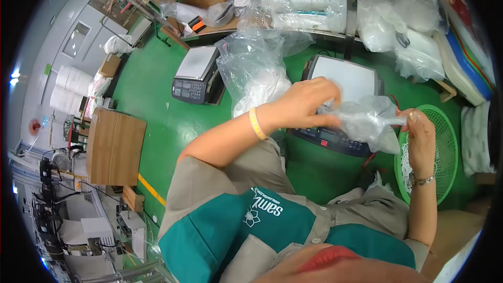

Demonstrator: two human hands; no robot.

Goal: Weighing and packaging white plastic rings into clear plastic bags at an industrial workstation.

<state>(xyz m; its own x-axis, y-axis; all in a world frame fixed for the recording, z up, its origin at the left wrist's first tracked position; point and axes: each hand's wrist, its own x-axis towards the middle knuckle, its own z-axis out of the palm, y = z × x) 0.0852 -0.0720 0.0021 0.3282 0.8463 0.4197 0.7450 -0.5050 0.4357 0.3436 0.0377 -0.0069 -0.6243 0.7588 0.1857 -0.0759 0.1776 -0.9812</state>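
A clear plastic bag [367,123] hangs between my two hands, above a dark weighing scale [335,76] with a pale platform. My right hand [421,133] is closed, pinching the gathered right end of the bag between thumb and fingers. At the bag's left end is my left hand [312,105], its thumb below and its fingers curled above. Motion blurs those fingertips, so whether they grip the film cannot be made out. The bag's contents are not clear through the crumpled film.
Right of the scale stands a green mesh basket [445,126] with white cord-like pieces inside. A large clear bag of white items [262,81] lies left of the scale, and a second scale [195,73] stands beyond it. Cardboard cartons [116,147] stand left; a loaded table edge [225,32] runs ahead.
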